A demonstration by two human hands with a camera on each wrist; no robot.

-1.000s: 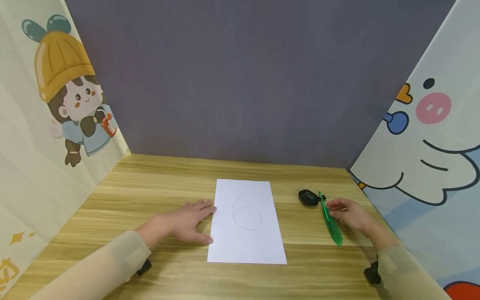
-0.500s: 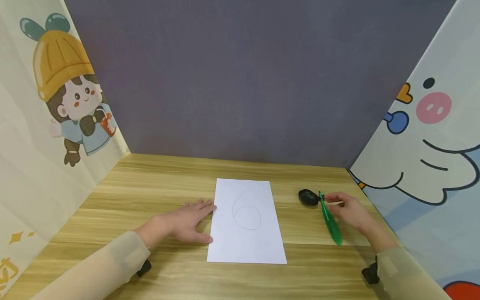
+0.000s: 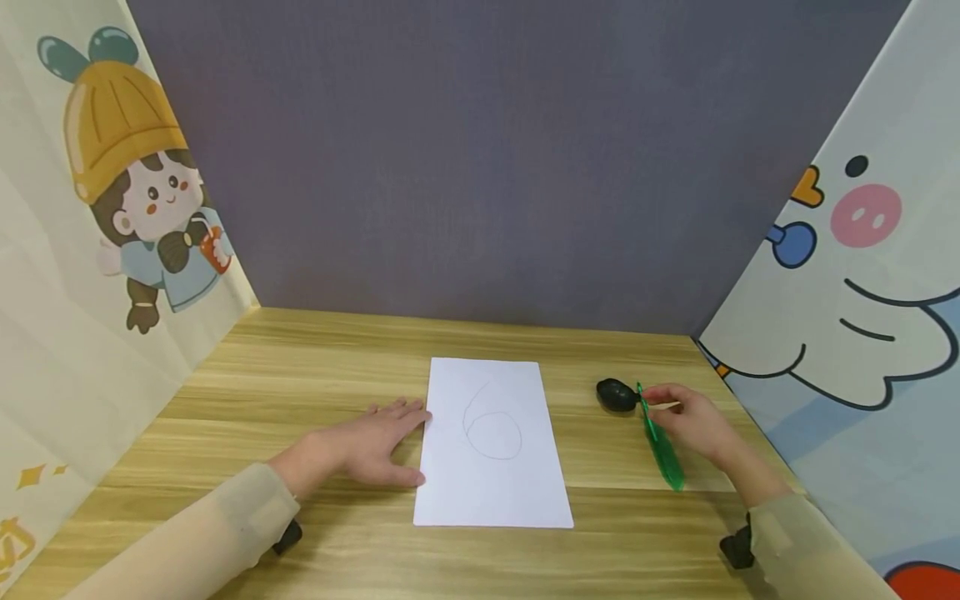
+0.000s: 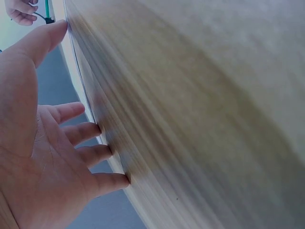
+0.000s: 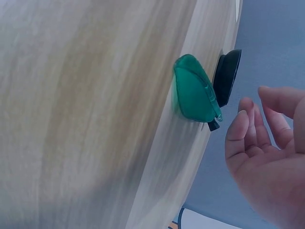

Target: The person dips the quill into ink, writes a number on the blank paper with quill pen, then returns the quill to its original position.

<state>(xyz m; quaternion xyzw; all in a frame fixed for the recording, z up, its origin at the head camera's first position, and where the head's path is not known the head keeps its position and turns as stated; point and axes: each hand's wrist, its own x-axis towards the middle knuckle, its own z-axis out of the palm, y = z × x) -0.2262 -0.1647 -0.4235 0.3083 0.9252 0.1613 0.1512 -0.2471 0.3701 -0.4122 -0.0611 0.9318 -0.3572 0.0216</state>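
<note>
A sheet of white paper (image 3: pixel 450 492) with a large thin drawn "6" lies mid-table. My left hand (image 3: pixel 378 442) is spread at its left edge, thumb and fingertips resting on the edge; the left wrist view shows the straight fingers (image 4: pixel 93 155). To the right, a green, translucent leaf-shaped thing (image 3: pixel 666 458) with a slim pen-like stem lies beside a black oval base (image 3: pixel 617 396). My right hand (image 3: pixel 693 421) hovers at the stem's far end, its index finger reaching over it. In the right wrist view, the loosely bent fingers (image 5: pixel 237 133) stand apart from the green thing, holding nothing.
The wooden tabletop (image 3: pixel 300 367) ends at a dark grey back panel (image 3: pixel 480 167). Printed cartoon panels stand at both sides, the right panel (image 3: pixel 840 333) close to my right arm. Black wrist devices (image 3: pixel 738 546) sit under both sleeves.
My right hand has moved slightly left and away from me along the green thing's stem, its fingertips now nearer the black base. The left hand, paper and black base have stayed put.
</note>
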